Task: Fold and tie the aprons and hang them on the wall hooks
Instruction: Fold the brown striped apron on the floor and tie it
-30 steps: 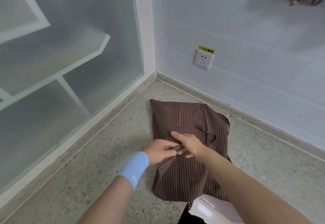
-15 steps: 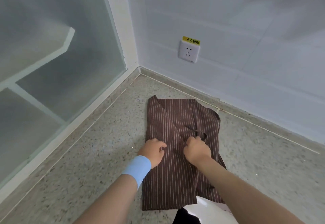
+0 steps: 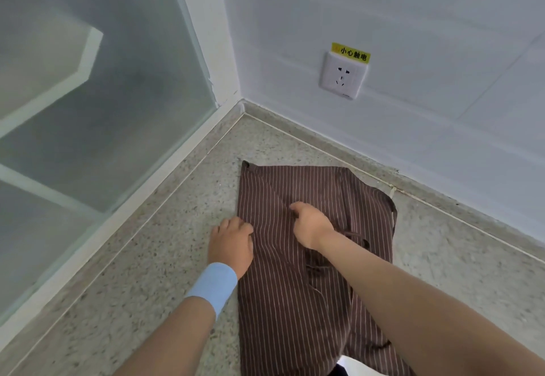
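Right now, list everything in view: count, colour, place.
floor: one, speckled grey, below
wall: one, white, ahead
glass: one panel, frosted, left
socket: one, white, on the wall
label: one, yellow, above the socket
apron: one, brown with pale stripes, on the floor
strap: one, dark brown, on the apron
wristband: one, light blue, left wrist
left hand: at the apron's left edge
right hand: pinches the apron's middle
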